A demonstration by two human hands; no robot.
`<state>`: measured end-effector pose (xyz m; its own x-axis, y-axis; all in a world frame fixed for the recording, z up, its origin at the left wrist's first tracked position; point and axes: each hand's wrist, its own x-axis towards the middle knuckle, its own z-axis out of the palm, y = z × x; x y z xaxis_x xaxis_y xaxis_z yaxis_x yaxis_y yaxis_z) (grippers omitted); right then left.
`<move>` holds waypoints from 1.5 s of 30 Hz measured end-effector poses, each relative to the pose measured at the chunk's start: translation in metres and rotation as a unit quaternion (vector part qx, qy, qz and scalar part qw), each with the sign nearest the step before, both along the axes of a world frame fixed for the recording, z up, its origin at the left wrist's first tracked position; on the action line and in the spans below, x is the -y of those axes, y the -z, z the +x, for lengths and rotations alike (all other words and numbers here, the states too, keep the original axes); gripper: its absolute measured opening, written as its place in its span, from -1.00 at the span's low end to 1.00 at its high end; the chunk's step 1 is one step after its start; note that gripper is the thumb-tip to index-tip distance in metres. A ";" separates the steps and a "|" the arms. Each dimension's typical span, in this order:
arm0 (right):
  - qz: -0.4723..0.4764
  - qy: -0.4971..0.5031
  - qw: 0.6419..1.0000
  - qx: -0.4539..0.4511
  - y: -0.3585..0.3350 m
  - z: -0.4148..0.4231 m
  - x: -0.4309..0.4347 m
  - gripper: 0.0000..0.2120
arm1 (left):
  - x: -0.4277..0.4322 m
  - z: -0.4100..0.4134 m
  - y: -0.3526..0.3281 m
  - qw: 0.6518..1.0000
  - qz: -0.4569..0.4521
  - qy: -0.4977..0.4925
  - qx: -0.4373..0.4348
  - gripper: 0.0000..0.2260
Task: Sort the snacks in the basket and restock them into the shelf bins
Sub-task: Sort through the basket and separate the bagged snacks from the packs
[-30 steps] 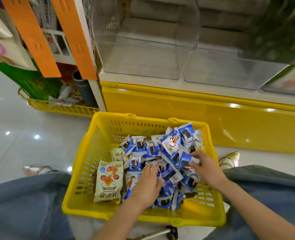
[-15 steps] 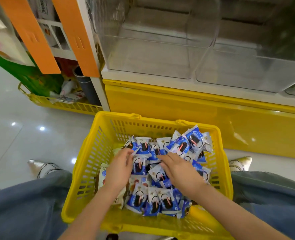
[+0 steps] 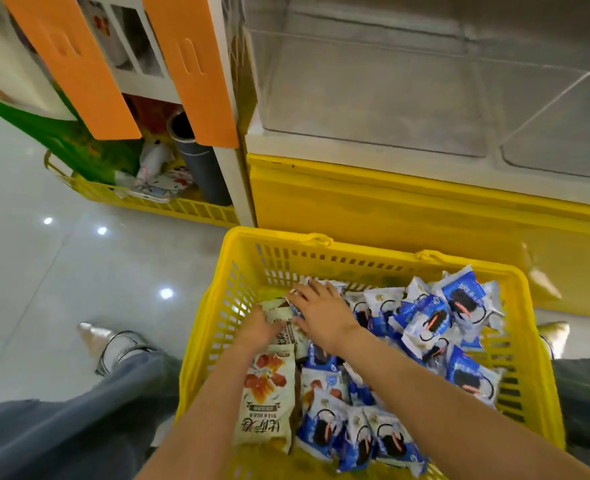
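Above the basket, shelf bins [image 3: 373,98]: clear, nothing stocked yet.
Basket [image 3: 355,251]: yellow, on the floor; all snacks inside.
Blue packets [image 3: 425,317]: heaped right.
Cream packets [image 3: 269,393]: left side; apparently next for sorting.
Right hand [image 3: 321,313]: shifted from centre to far-left corner; fingers spread flat.
Left hand [image 3: 260,329]: alongside, among cream packets; grip unclear.

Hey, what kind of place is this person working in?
Probably a shop aisle: a yellow shopping basket of wrapped snacks, transparent shelf bins beyond it, and a glossy tiled floor.

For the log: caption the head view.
Left hand and right hand sort snack packets in yellow basket below clear shelf bins.
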<state>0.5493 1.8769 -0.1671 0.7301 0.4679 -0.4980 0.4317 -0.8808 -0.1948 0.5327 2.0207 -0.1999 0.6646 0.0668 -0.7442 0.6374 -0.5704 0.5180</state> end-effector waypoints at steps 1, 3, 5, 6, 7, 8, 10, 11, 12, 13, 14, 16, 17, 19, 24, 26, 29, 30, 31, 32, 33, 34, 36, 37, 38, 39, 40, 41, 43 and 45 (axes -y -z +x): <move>0.011 0.012 1.000 0.006 -0.002 -0.001 0.002 -0.52 | -0.001 0.001 0.002 1.000 -0.005 -0.002 -0.003 -0.59; 0.034 0.037 0.999 0.016 -0.008 -0.003 0.009 -0.54 | -0.001 0.002 0.005 1.000 -0.015 -0.007 -0.008 -0.55; 0.038 0.035 0.998 0.035 -0.014 -0.009 0.017 -0.60 | 0.000 0.004 0.004 0.999 -0.029 -0.018 -0.012 -0.55; 0.039 0.033 0.998 0.039 -0.015 -0.013 0.021 -0.63 | 0.000 0.004 0.003 0.999 -0.037 -0.018 -0.010 -0.57; 0.044 0.038 0.998 0.036 -0.017 -0.016 0.025 -0.64 | -0.001 0.004 0.002 0.999 -0.043 -0.012 -0.009 -0.60; 0.052 0.049 0.997 0.025 -0.018 -0.019 0.029 -0.63 | 0.000 0.004 0.000 0.999 -0.045 -0.003 -0.002 -0.61; 0.068 0.083 0.994 -0.005 -0.021 -0.021 0.034 -0.46 | -0.001 0.002 -0.008 0.999 -0.022 0.019 0.020 -0.56; 0.061 0.092 0.994 -0.010 -0.023 -0.021 0.035 -0.37 | -0.002 0.001 -0.012 0.999 -0.008 0.022 0.033 -0.54; 0.039 0.086 0.995 -0.007 -0.023 -0.019 0.036 -0.30 | -0.002 0.000 -0.016 0.999 -0.003 0.019 0.051 -0.54; 0.013 0.070 0.997 0.003 -0.023 -0.017 0.036 -0.26 | -0.001 -0.001 -0.021 0.997 -0.004 0.015 0.069 -0.57; -0.011 0.054 0.998 0.008 -0.023 -0.015 0.035 -0.25 | 0.000 -0.003 -0.026 0.996 -0.006 0.015 0.090 -0.63; -0.024 0.051 0.998 -0.007 -0.024 -0.012 0.033 -0.28 | 0.003 -0.007 -0.035 0.991 -0.003 0.018 0.131 -0.77; -0.016 0.062 0.998 -0.025 -0.025 -0.010 0.031 -0.31 | 0.004 -0.010 -0.039 0.989 0.002 0.015 0.150 -0.82; 0.001 0.082 0.995 -0.051 -0.028 -0.013 0.029 -0.38 | 0.007 -0.016 -0.048 0.983 0.017 0.015 0.181 -0.84; -0.037 0.045 0.994 -0.087 -0.034 -0.044 0.043 -0.52 | 0.002 -0.021 -0.069 0.958 0.057 0.013 0.280 -0.86; -0.033 0.035 0.989 -0.138 -0.037 -0.056 0.052 -0.48 | -0.004 -0.019 -0.082 0.943 0.063 0.010 0.326 -0.86; 0.078 0.112 0.981 -0.139 -0.049 -0.066 0.055 -0.44 | -0.013 -0.019 -0.101 0.932 0.039 -0.010 0.361 -0.87; 0.147 0.182 0.962 -0.144 -0.055 -0.065 0.052 -0.44 | -0.014 -0.021 -0.107 0.931 0.023 -0.031 0.363 -0.86; 0.217 0.251 0.931 -0.152 -0.061 -0.064 0.047 -0.45 | -0.015 -0.023 -0.111 0.931 0.002 -0.062 0.360 -0.86; 0.276 0.310 0.893 -0.171 -0.068 -0.061 0.040 -0.47 | -0.015 -0.025 -0.114 0.930 -0.023 -0.102 0.351 -0.86; 0.328 0.360 0.850 -0.204 -0.075 -0.059 0.034 -0.51 | -0.014 -0.029 -0.116 0.929 -0.053 -0.145 0.337 -0.86; 0.380 0.405 0.793 -0.250 -0.080 -0.057 0.026 -0.56 | -0.013 -0.034 -0.118 0.927 -0.090 -0.185 0.315 -0.85; 0.474 0.483 0.646 -0.353 -0.085 -0.052 0.014 -0.62 | -0.011 -0.046 -0.121 0.922 -0.150 -0.233 0.271 -0.82; 0.510 0.502 0.588 -0.376 -0.086 -0.050 0.010 -0.65 | -0.011 -0.051 -0.122 0.924 -0.152 -0.227 0.266 -0.82; 0.534 0.513 0.556 -0.378 -0.085 -0.047 0.007 -0.68 | -0.012 -0.056 -0.122 0.931 -0.137 -0.201 0.273 -0.81; 0.542 0.521 0.550 -0.363 -0.084 -0.044 0.006 -0.67 | -0.015 -0.060 -0.122 0.938 -0.099 -0.158 0.293 -0.82; 0.536 0.527 0.567 -0.336 -0.082 -0.042 0.004 -0.64 | -0.020 -0.062 -0.121 0.936 -0.037 -0.109 0.331 -0.85; 0.517 0.533 0.599 -0.300 -0.079 -0.038 0.003 -0.62 | -0.027 -0.064 -0.119 0.920 0.039 -0.066 0.383 -0.91; 0.464 0.536 0.669 -0.224 -0.072 -0.030 0.003 -0.57 | -0.041 -0.066 -0.111 0.889 0.129 -0.047 0.437 -0.86; 0.422 0.543 0.704 -0.179 -0.060 -0.023 0.003 -0.54 | -0.054 -0.068 -0.101 0.917 0.115 -0.084 0.373 -0.76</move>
<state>0.5265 1.8734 -0.1076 0.7842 -0.0300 -0.6198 -0.6158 -0.1604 -0.7714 0.4648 2.0745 -0.0986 0.9492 0.3119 -0.0411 0.2434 -0.6453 0.7241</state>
